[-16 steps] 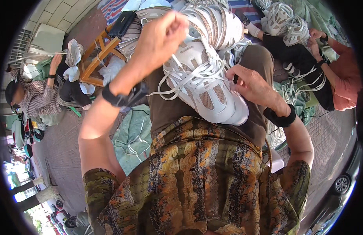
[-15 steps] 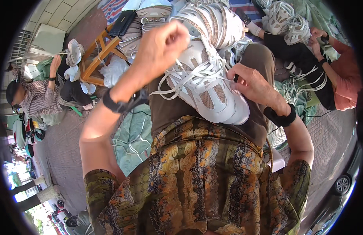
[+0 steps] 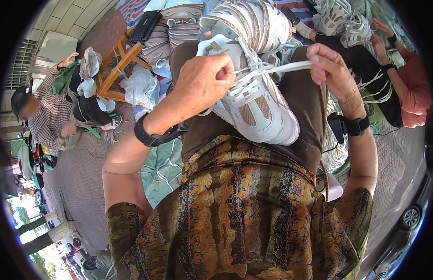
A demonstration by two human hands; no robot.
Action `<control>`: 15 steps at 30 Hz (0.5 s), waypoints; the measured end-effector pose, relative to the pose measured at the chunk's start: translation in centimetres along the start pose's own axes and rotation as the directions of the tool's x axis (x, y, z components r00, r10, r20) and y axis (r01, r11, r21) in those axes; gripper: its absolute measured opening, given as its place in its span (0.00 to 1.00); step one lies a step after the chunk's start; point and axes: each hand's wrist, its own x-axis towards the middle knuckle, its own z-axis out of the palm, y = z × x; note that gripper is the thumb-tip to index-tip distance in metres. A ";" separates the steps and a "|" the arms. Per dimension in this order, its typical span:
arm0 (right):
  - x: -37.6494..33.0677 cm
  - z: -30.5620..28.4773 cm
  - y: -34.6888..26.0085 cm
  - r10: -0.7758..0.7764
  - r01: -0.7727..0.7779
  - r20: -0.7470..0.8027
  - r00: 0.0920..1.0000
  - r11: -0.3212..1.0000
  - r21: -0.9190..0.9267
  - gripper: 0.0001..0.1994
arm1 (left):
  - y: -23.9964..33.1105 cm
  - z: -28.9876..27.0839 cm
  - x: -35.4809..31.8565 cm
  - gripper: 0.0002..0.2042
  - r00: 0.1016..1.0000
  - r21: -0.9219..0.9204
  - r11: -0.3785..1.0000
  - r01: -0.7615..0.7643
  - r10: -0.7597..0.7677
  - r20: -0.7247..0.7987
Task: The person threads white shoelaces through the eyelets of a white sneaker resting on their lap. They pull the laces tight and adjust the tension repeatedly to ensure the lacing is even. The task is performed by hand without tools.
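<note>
The shoe [image 3: 258,112] is in the upper middle of the frame, on the person's lap [image 3: 301,95], with its toe pointing down and to the right. Its lace [image 3: 291,68] already criss-crosses the front, but the job looks only partly done: I see no bow, and pulling the lace snug seems to be left. The shoe is white and pale grey, with brown mesh patches. The right hand [image 3: 332,70] pinches the lace in its fingers, and the lace runs straight to the shoe. The left hand [image 3: 205,81] has its fingers curled in close over the shoe and seems to grip some lace too. More shoes [image 3: 254,25] are stacked just above. A wooden stool [image 3: 119,68] and a plastic bag [image 3: 139,91] are at the upper left.
</note>
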 end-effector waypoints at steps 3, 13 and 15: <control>0.8 -0.7 -0.1 -0.037 0.040 -0.047 0.998 0.997 0.070 0.07 | -0.5 -0.8 0.3 0.08 0.998 -0.107 0.993 0.044 -0.041 0.037; 2.2 0.1 0.8 -0.063 0.081 -0.083 0.995 0.969 0.235 0.06 | -2.9 -3.3 -0.9 0.07 0.983 -0.344 0.928 0.144 -0.094 0.157; 2.4 0.9 1.0 -0.060 0.075 -0.062 0.996 0.962 0.262 0.06 | -3.1 -4.4 -2.1 0.08 0.981 -0.361 0.915 0.181 -0.144 0.126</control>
